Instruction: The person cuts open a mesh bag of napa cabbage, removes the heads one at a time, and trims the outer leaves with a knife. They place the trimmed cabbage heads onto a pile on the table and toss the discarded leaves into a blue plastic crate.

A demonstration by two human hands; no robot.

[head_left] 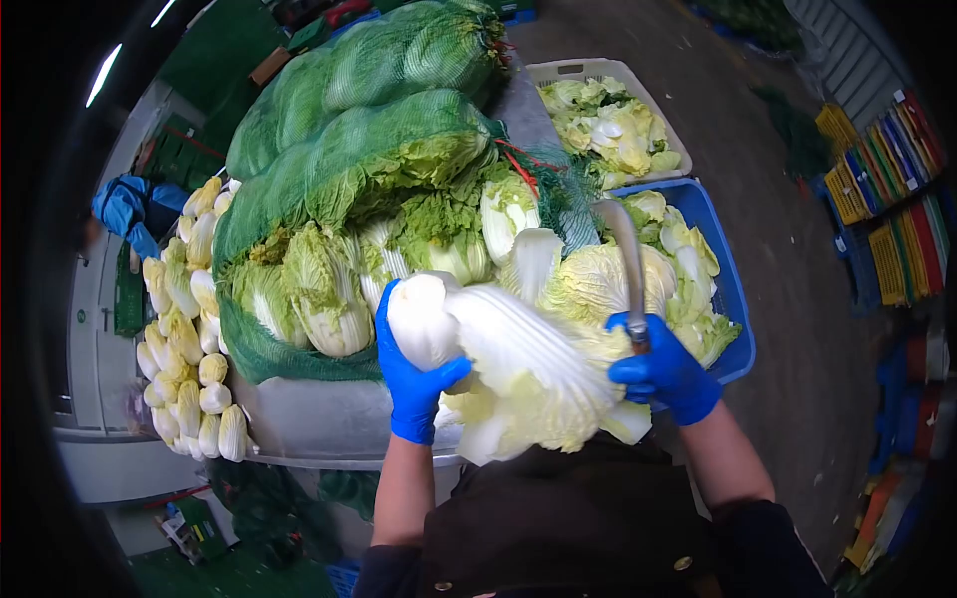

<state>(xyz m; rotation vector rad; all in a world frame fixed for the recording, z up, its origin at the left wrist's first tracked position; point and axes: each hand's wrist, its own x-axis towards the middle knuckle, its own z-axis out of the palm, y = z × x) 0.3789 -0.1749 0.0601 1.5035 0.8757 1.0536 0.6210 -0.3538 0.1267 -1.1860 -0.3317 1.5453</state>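
My left hand (pixel 412 389), in a blue glove, is wrapped round the white base of a Chinese cabbage (pixel 424 317). A broad pale outer leaf (pixel 533 354) spreads from this cabbage toward my right hand (pixel 676 374), also gloved in blue. My right fingers are closed round the handle of a curved knife (pixel 630 254), its blade pointing up and away from me. The right fingertips overlap the leaf's edge. Behind, a green net bag (pixel 299 364) lies open with several leafy cabbages (pixel 329 299) showing.
Trimmed cabbages (pixel 184 339) are stacked at the metal table's (pixel 309 414) left end. Another full net bag (pixel 369 65) lies at the back. Cut leaves fill a blue crate (pixel 740 361) on the right and a white crate (pixel 676 135) behind it. Coloured crates (pixel 887 159) stand far right.
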